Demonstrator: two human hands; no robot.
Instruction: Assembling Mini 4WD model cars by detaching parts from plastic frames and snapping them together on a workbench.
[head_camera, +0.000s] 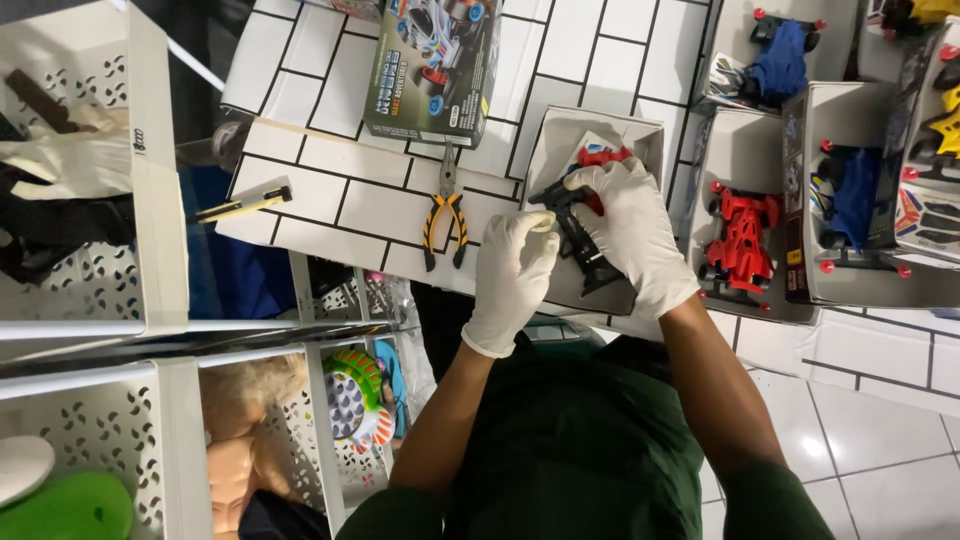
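1. Where the white-tiled bench (330, 190) spreads widest, white perforated bins (150, 230) stand at its left edge, holding gloves, a doll and toys.
2. Open boxes on the bench hold finished toy cars: a red racer (742, 235) and blue ones (855, 195).
3. Over a shallow white box (560, 135), the black toy-car chassis (580, 245) looks light, stiff and brittle; its long side rails seem the safest grip.
4. The gloved right hand (632, 225) clasps the chassis; the left hand (518, 265) pinches something too small to tell.
5. Yellow-handled pliers (445, 220) lie nearby.
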